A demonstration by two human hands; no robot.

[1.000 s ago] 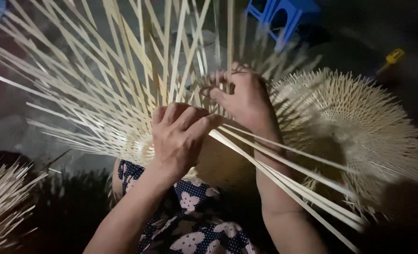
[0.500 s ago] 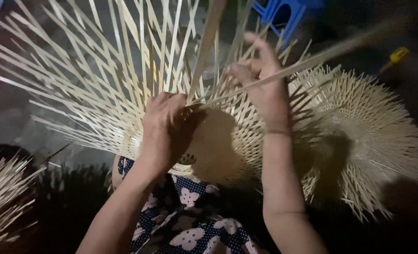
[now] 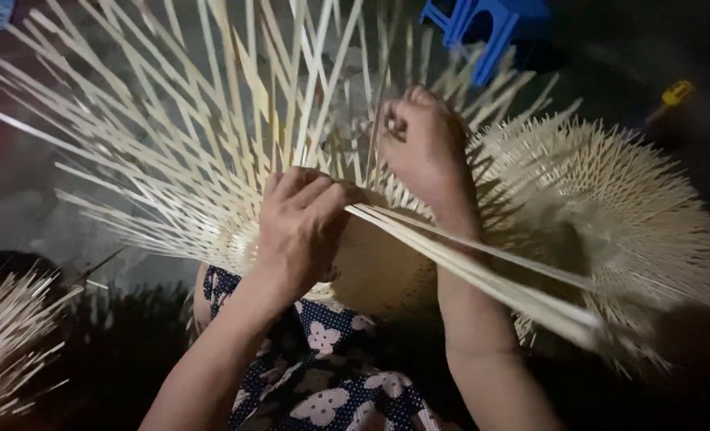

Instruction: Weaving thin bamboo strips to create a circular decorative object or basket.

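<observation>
Nearest the camera, a lap in dark fabric printed with pale flowers [image 3: 323, 391] supports a half-woven bamboo basket [image 3: 387, 271], its finished dome resting against the knees. The left hand [image 3: 303, 223] is closed, fingers curled down over a bundle of long flat bamboo strips [image 3: 482, 267] that sweeps out to the right, pinning them to the woven rim. Just beyond, the right hand [image 3: 423, 140] is also closed, pinching thin upright strips at the weave's edge; which strip it holds cannot be told.

A likely risk: the pinned bundle is bent under tension, so if the left hand's grip slips, the strips could spring back and loosen the weave, or a thin strip could crack at the bend.

The basket is pale straw-coloured, tightly woven at its centre, with loose strips fanning outward in crossing lines. To the right lies another spiky woven piece [image 3: 610, 199]. Farther off, on dark ground, stand a blue plastic stool [image 3: 482, 24] and a small yellow object [image 3: 678, 92].
</observation>
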